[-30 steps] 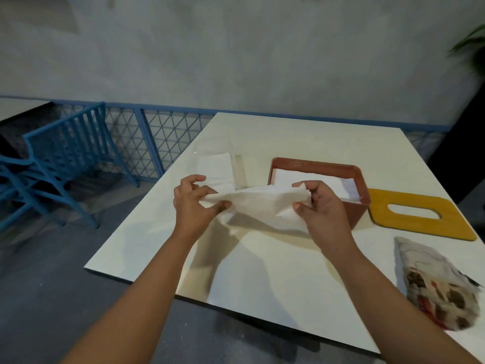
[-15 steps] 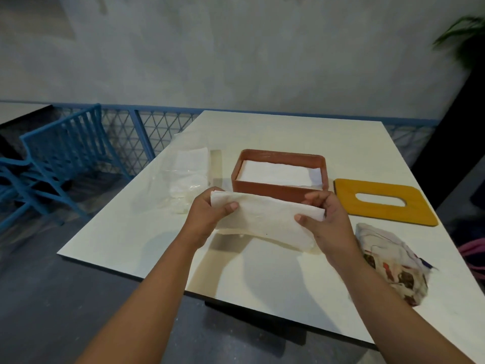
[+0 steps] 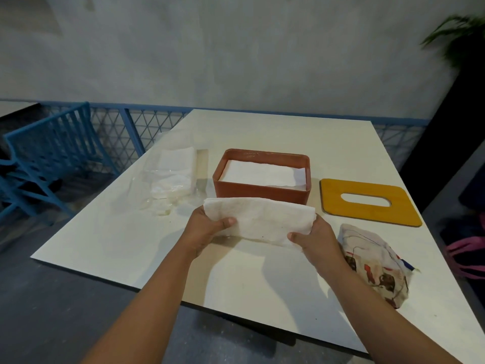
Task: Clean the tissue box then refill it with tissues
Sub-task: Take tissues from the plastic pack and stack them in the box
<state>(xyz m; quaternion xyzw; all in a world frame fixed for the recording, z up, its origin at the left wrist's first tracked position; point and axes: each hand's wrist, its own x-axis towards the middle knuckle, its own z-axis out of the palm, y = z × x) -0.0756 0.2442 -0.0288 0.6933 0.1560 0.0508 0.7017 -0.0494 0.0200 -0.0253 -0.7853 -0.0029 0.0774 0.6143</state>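
Observation:
A white folded tissue (image 3: 258, 219) hangs flat just in front of the brown tissue box (image 3: 259, 189), above the table. My left hand (image 3: 207, 228) grips its left end with the thumb on top. My right hand (image 3: 313, 239) grips its right end the same way. The box stands open at mid table with white tissues (image 3: 262, 174) lying inside. Its yellow lid (image 3: 367, 202), with an oval slot, lies flat to the right of the box.
A clear plastic pack of tissues (image 3: 170, 177) lies left of the box. A patterned cloth (image 3: 378, 261) is bunched near my right wrist. The white table (image 3: 262, 285) ends close to me. A blue chair (image 3: 49, 156) and railing stand to the left.
The crumpled tissue has been drawn out flat and folded between both hands, and now hangs lower, in front of the box. My view has shifted, so the box sits nearer the centre.

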